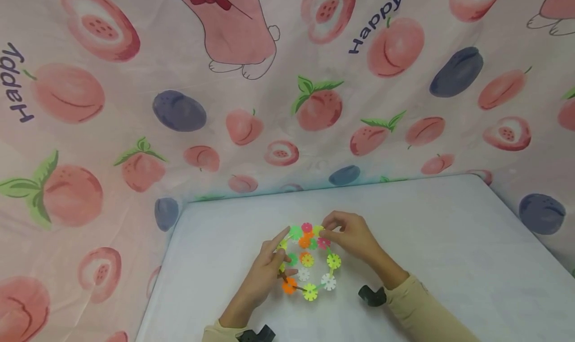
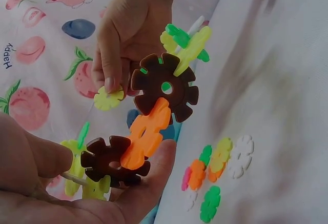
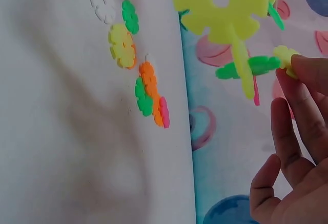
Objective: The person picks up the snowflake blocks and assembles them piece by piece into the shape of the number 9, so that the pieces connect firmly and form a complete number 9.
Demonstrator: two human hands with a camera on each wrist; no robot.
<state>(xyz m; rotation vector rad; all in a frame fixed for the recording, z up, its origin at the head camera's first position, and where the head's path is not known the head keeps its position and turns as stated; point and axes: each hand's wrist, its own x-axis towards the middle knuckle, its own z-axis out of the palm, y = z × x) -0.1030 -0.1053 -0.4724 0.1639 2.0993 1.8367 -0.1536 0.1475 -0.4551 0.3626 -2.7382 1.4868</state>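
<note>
A ring of interlocking plastic snowflake discs point(image 1: 334, 260) in yellow, orange, white, green, pink and brown is held up over the table. My left hand point(image 1: 262, 274) holds its left side, thumb and fingers around the part beside a brown disc point(image 2: 105, 155). At the far right of the ring, my right hand point(image 1: 355, 234) pinches a small yellow snowflake disc point(image 3: 285, 60) between thumb and finger. That disc meets the edge of a green disc point(image 3: 225, 73) in the right wrist view; whether they are slotted together I cannot tell.
Several loose snowflake discs lie on the white table point(image 1: 431, 232), among them a white one point(image 3: 102, 2), a yellow one point(image 3: 121, 45) and a green one point(image 2: 210, 204). A fruit-patterned cloth point(image 1: 251, 157) hangs behind the table. Black devices point(image 1: 373, 296) sit at both wrists.
</note>
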